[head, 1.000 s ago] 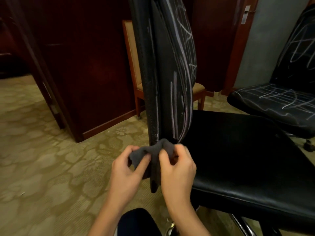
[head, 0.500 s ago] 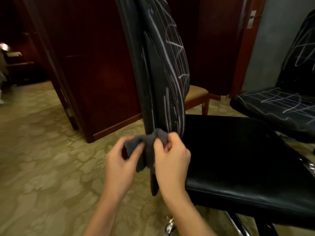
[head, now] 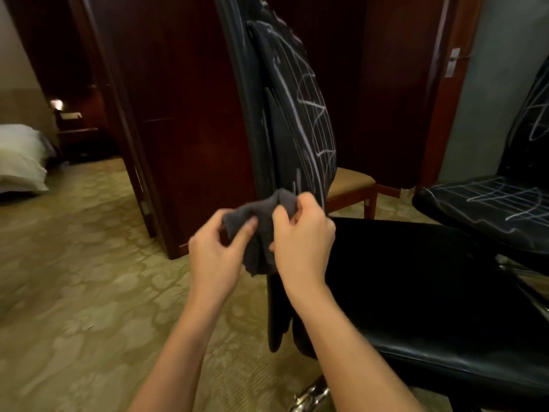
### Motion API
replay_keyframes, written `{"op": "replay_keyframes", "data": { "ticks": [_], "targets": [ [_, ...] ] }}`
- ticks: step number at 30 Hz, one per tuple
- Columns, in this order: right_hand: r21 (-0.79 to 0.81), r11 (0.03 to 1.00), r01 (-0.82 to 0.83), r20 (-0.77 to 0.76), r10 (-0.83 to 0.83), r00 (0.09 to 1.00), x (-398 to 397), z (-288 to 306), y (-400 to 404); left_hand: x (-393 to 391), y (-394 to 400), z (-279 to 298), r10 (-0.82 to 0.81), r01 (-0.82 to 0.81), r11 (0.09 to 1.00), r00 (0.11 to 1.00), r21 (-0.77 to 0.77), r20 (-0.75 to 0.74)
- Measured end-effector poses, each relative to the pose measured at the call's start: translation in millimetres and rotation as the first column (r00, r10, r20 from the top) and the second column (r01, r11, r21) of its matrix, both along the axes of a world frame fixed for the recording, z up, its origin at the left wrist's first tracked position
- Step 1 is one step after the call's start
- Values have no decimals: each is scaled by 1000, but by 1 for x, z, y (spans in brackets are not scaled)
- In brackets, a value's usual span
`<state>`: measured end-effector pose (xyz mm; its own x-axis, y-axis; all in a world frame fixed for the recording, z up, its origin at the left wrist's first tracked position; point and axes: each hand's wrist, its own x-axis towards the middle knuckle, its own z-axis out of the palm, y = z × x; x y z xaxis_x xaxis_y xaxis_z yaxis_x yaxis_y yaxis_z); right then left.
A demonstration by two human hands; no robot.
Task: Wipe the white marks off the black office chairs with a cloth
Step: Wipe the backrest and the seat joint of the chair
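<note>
**Cloth Held at the Base of a Marked Chair Back**

While the grey cloth point(head: 261, 230) was bunched at the centre of the view, it was pinched from both sides: the left hand point(head: 215, 257) was closed on it from 9 o'clock with thumb and fingers, and the right hand point(head: 303, 236) was curled around it from 3 o'clock. The cloth was held against the lower edge of the near chair's backrest point(head: 294, 114), which was crossed by white marks point(head: 312, 120). Its black seat point(head: 430, 292) was seen at 4 o'clock. A second marked chair point(head: 493, 209) was placed at 3 o'clock, a wooden chair point(head: 353, 185) behind at 1 o'clock, and a bed point(head: 20, 156) at 9 o'clock on patterned carpet point(head: 74, 278).
</note>
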<state>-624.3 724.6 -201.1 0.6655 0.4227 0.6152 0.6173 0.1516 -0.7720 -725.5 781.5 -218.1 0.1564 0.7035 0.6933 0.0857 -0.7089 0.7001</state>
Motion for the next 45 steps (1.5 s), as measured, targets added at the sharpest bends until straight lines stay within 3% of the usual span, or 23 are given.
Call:
{"op": "replay_keyframes", "data": {
  "ticks": [3, 8, 12, 16, 20, 24, 28, 31, 36, 42, 45],
  "targets": [
    [4, 1000, -14, 66, 13, 998, 1, 31, 3, 8, 5, 28, 2, -2, 1000, 999, 7, 32],
    [-137, 990, -18, 22, 21, 1000, 2, -10, -10, 0, -4, 7, -72, 72, 996, 997, -44, -9],
    [-41, 998, -47, 36, 48, 998, 7, 0, -19, 4, -22, 8, -59, 61, 997, 997, -45, 41],
    [51, 996, -76, 100, 71, 992, 16, 58, -26, 10, -23, 46, 43, -50, 988, 998, 146, 50],
    [111, 987, -120, 130, 106, 986, 22, 89, -27, 13, -20, 75, -19, 10, 996, 995, 92, 94],
    [-59, 985, -160, 109, 166, 980, 22, 60, -34, 4, -27, 49, -13, 12, 995, 1000, 99, 6],
    [-172, 977, -128, 125, 151, 981, 33, 56, -38, 4, -30, 38, -75, 75, 997, 994, 10, 80],
    [-107, 987, -116, 192, 135, 972, 33, 91, -36, 7, -23, 70, -70, 65, 990, 997, 124, 29],
    [11, 987, -163, 253, 155, 955, 32, 146, -23, 13, -16, 131, -80, 56, 981, 990, 187, 120],
    [-216, 959, -182, 229, 231, 946, 41, 94, -20, 5, -19, 67, -108, 104, 993, 990, 49, 93],
    [-199, 970, -141, 234, 187, 954, 39, 90, -19, 6, -18, 60, -99, 96, 995, 990, 35, 100]
  ]
}}
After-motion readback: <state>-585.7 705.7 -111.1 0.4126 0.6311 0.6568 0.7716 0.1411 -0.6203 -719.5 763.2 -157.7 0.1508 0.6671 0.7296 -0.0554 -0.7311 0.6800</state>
